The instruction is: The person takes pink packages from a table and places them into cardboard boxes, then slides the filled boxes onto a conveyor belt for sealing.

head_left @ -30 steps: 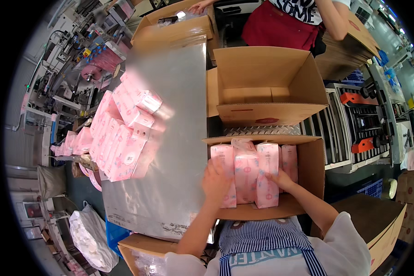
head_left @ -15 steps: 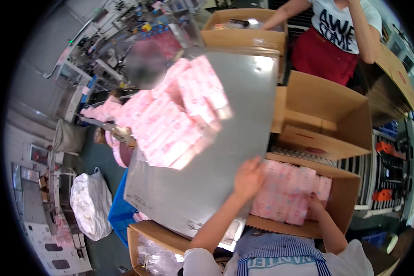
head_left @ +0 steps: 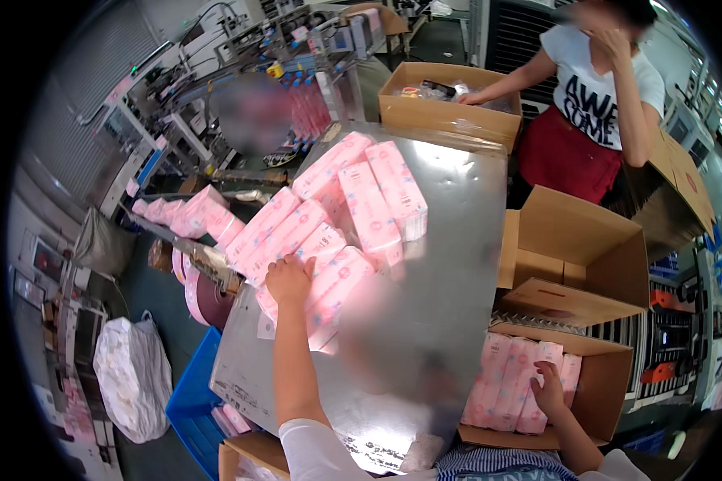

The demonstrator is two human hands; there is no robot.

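Note:
My left hand (head_left: 290,279) reaches onto the heap of pink soft tissue packs (head_left: 261,228), its fingers apart over the near packs. Whether it grips one does not show. The heap lies on a grey metal table (head_left: 449,232). My right hand (head_left: 548,389) hovers at or just touches the tissue packs (head_left: 505,385) standing in rows in a cardboard box (head_left: 606,393) on the right. Its fingers are loosely bent and apart, with nothing between them.
An open cardboard box (head_left: 590,232) stands beyond the packed one. Across the table a person (head_left: 594,96) reaches into another carton (head_left: 449,120). A blue crate (head_left: 188,421) sits by the table's near left corner, a white sack (head_left: 132,377) on the floor. Machinery (head_left: 241,112) lines the back left.
My left hand has left the packed box and moved left across the table onto the heap. My right hand stays at the box, its fingers now raised. The view has shifted.

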